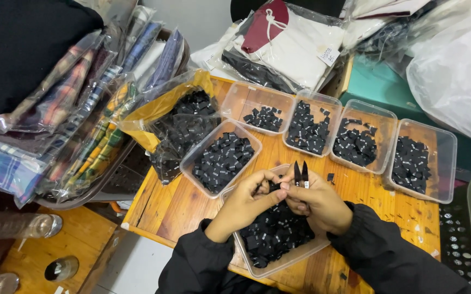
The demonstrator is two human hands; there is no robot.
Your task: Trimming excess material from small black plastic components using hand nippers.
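left hand (244, 203) pinching small black woven label (273, 187); right hand (317, 200) gripping black thread snips (301, 174), blades toward 12 o'clock, above clear plastic tray (290, 260) heaped with glossy black labels, wooden table (175, 209).

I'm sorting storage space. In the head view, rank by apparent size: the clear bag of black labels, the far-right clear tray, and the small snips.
1. Clear bag of black labels
2. Far-right clear tray
3. Small snips, in the right hand
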